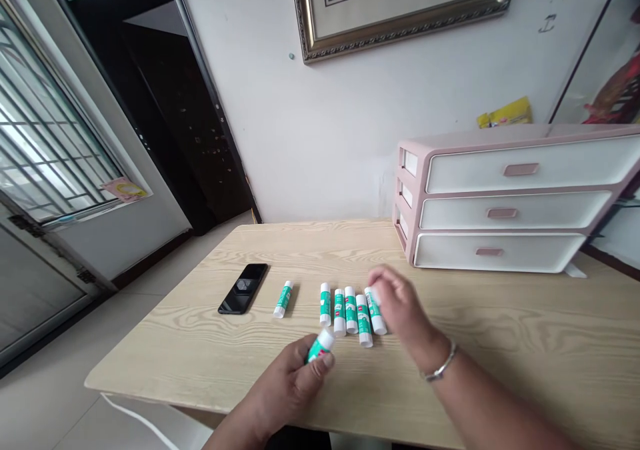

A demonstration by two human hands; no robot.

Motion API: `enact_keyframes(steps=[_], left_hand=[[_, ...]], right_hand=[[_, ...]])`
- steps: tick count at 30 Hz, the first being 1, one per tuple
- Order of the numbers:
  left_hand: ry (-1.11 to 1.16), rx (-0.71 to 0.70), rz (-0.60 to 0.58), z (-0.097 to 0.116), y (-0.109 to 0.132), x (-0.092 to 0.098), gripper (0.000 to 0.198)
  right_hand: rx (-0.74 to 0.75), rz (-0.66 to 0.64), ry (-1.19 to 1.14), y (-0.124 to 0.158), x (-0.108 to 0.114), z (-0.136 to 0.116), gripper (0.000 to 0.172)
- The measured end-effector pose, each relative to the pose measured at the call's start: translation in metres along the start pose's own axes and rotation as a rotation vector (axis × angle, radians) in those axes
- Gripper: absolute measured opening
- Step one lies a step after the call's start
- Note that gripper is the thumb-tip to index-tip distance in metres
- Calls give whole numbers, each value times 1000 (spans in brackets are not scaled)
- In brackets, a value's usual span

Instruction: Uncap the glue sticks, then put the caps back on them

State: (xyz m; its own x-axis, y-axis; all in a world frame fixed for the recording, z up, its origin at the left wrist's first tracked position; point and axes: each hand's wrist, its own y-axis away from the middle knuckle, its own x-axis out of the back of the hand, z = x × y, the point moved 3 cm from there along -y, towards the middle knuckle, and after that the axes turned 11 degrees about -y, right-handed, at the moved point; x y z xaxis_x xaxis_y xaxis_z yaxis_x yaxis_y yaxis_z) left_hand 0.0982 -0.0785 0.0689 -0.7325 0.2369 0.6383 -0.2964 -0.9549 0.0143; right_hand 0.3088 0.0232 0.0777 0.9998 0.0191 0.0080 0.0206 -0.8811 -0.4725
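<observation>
Viewing from the head camera, looking forward and down, a pale wood-grain tabletop (505,350) carries a set of slim cylindrical white-and-green plastic glue sticks. The left hand (285,387) is closed, pinching one white-capped green-labelled glue stick (320,347) between thumb and fingers. This stick is held tilted above the tabletop, cap end upward; the grip on the body appears to leave the cap free.

The right hand (400,307), wearing a thin silver bracelet (441,363), is positioned at the far end of a row, with its fingers (379,277) at the upper end of the rightmost glue stick (375,310). Motion blur prevents confirming whether they are pressed on that stick or only touching it.

Four further glue sticks (351,310) lie close together, nearly parallel, with their rounded bodies on the wood; this spacing appears to keep each one separately reachable. One single glue stick (283,299) lies apart to the left, between the row and a flat black glass smartphone (243,289). Behind them, a pink-and-white three-drawer plastic organizer (510,200) with recessed-looking pink pull handles stands against the white wall (330,117), beneath a gilt-framed picture (400,10).
</observation>
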Motion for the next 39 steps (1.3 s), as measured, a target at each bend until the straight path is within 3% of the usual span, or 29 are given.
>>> enact_keyframes(steps=[2, 5, 11, 14, 19, 30, 36, 39], left_hand=[[-175, 77, 213, -16, 1, 8, 37], [-513, 164, 426, -30, -9, 20, 30], [-950, 169, 638, -35, -48, 36, 26], [-1072, 279, 641, -46, -61, 37, 25], [-1113, 356, 589, -62, -66, 34, 28], [-1057, 304, 558, -66, -64, 40, 25], [-1039, 305, 600, -63, -57, 43, 26], [-1054, 232, 657, -53, -55, 39, 27]], right_hand=[[45, 137, 131, -15, 15, 0, 23], [30, 164, 437, -26, 21, 4, 26], [-59, 158, 837, -34, 37, 18, 30], [-162, 128, 954, -39, 49, 21, 29], [-186, 41, 1048, -40, 52, 28, 22], [-337, -91, 927, -41, 57, 71, 24], [-338, -73, 892, -41, 52, 65, 26], [-322, -32, 848, -42, 48, 53, 27]])
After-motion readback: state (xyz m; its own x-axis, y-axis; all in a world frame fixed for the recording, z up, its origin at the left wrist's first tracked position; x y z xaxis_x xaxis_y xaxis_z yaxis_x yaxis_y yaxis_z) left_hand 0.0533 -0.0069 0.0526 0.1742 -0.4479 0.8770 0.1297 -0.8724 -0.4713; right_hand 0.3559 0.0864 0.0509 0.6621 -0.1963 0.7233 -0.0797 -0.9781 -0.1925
